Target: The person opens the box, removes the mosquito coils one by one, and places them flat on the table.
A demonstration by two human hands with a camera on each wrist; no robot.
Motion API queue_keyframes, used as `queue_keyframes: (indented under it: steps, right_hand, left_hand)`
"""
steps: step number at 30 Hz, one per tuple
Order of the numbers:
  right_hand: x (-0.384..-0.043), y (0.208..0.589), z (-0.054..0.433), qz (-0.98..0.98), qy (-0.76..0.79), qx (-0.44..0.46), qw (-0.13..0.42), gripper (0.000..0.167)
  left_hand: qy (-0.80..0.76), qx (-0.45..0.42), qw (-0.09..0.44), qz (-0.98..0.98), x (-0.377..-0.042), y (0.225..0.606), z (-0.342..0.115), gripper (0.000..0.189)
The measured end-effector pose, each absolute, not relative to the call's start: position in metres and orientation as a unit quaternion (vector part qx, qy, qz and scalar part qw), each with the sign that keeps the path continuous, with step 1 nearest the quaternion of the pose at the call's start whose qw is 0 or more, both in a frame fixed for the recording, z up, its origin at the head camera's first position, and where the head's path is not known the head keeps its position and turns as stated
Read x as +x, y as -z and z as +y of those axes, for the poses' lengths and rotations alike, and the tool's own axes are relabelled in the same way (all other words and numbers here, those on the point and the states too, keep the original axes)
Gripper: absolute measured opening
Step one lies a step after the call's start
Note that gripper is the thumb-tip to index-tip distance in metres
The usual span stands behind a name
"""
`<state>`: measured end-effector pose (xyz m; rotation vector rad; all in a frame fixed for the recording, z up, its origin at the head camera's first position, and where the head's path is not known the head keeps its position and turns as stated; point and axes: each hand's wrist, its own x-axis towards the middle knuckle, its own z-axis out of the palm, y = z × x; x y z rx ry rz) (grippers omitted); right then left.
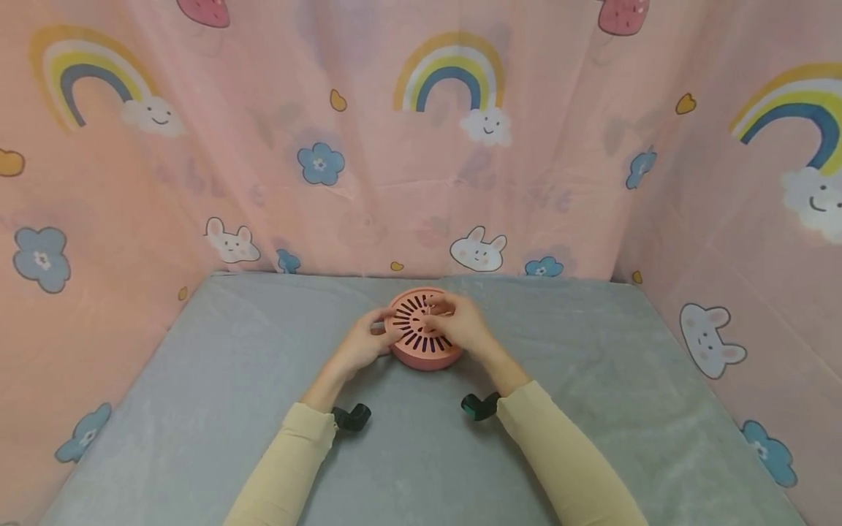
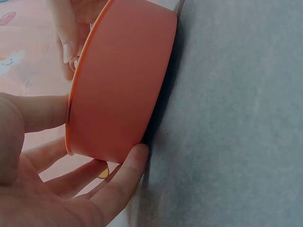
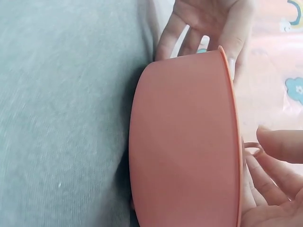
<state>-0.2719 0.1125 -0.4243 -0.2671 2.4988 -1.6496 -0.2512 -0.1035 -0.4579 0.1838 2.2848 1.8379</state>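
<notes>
A round pink mosquito coil box (image 1: 426,359) with a slotted lid (image 1: 406,321) stands on the grey cloth. My left hand (image 1: 364,342) holds its left edge, thumb and fingers spread over the lid's rim and side wall. In the left wrist view, one fingertip of the left hand (image 2: 94,189) reaches the bottom edge of the side wall (image 2: 123,85). Over the lid's centre is my right hand (image 1: 463,321), thumb and forefinger apart around a small loop (image 3: 253,146) that rises from the lid. A gap shows between thumb and loop in the right wrist view.
The grey cloth (image 1: 263,409) covers the table. Pink patterned curtains (image 1: 368,219) rise behind it and at both sides. Dark wrist cameras (image 1: 351,417) stick out inward from both sleeve cuffs.
</notes>
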Motion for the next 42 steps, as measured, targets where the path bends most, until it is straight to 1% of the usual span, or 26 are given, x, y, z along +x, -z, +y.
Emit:
queue_keyframes:
  steps: [4,10,18,26,29,37,42]
  right_hand:
    - [-0.275,0.426,0.111,0.789,0.602,-0.062,0.104,0.042]
    - [-0.278,0.424,0.11,0.762,0.632,-0.051,0.132,0.039]
    - [-0.278,0.422,0.107,0.786,0.605,-0.036,0.123,0.038]
    - [-0.273,0.41,0.107,0.806,0.581,-0.055,0.099,0.035]
    - [-0.275,0.408,0.112,0.814,0.571,-0.053,0.096,0.034]
    - [-0.278,0.406,0.132,0.817,0.565,-0.064,0.093,0.04]
    - [-0.278,0.401,0.147,0.813,0.571,-0.052,0.099,0.04]
  left_hand:
    - [-0.619,0.063,0.105,0.776,-0.251,0.458,-0.103,0.053]
    - [-0.614,0.058,0.1,0.781,-0.251,0.458,-0.104,0.052]
    - [-0.6,0.05,0.09,0.793,-0.252,0.456,-0.104,0.049]
    - [-0.603,0.048,0.084,0.792,-0.251,0.453,-0.104,0.049]
    - [-0.6,0.048,0.082,0.795,-0.251,0.453,-0.103,0.049]
    - [-0.59,0.045,0.082,0.802,-0.249,0.452,-0.104,0.048]
    - [-0.584,0.042,0.084,0.807,-0.249,0.452,-0.105,0.049]
